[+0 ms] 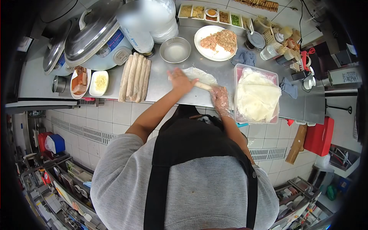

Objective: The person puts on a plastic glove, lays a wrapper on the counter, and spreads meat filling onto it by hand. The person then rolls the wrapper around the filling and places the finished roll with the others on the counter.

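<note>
A pale wrapper sheet [201,75] lies on the steel table, its near side rolled into a thin roll [203,86]. My bare left hand [181,81] rests at the roll's left end, fingers spread, thumb against the roll. My right hand [220,99], in a clear plastic glove, is closed at the roll's right end; its fingertips are partly hidden. Right of it, a clear plastic box [236,111] holds a stack of thin wrapper sheets [257,94]. Beyond my hands, a white plate [198,36] carries minced filling [225,40].
Several finished rolls [135,78] lie at the left. A metal bowl [175,50] stands behind my left hand. Farther left are two dishes of food [99,83] and large lidded cookers [96,34]. A blue cloth [244,57] and seasoning containers [270,50] sit at the back right.
</note>
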The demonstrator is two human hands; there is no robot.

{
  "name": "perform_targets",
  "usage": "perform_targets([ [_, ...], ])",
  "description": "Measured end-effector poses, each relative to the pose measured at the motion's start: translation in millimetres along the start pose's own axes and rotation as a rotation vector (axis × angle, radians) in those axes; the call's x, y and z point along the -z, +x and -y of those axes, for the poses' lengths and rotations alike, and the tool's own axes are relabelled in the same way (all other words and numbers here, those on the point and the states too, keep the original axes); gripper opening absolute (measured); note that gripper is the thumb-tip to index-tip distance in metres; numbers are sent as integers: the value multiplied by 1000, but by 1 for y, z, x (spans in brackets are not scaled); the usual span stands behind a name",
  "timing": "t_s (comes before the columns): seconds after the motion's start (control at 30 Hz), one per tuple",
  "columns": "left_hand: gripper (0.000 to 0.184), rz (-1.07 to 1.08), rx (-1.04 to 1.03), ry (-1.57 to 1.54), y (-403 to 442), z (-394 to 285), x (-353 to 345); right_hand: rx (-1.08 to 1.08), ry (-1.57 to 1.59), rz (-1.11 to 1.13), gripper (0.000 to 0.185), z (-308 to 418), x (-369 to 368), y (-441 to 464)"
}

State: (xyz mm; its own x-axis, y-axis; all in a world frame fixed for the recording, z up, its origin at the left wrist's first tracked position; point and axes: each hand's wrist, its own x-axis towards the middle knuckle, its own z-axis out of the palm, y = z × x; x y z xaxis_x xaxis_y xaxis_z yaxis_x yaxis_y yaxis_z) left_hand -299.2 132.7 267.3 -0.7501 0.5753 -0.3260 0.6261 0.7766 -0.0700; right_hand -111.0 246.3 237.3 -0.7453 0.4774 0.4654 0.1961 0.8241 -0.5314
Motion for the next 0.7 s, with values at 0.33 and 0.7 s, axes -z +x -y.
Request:
perform_targets([
  [0.33,105,90,-55,-32,-8,-6,14,6,-15,49,26,1,3,2],
  [0.7,51,-366,-511,-236,-12,54,11,91,-3,219,27,0,7,24],
])
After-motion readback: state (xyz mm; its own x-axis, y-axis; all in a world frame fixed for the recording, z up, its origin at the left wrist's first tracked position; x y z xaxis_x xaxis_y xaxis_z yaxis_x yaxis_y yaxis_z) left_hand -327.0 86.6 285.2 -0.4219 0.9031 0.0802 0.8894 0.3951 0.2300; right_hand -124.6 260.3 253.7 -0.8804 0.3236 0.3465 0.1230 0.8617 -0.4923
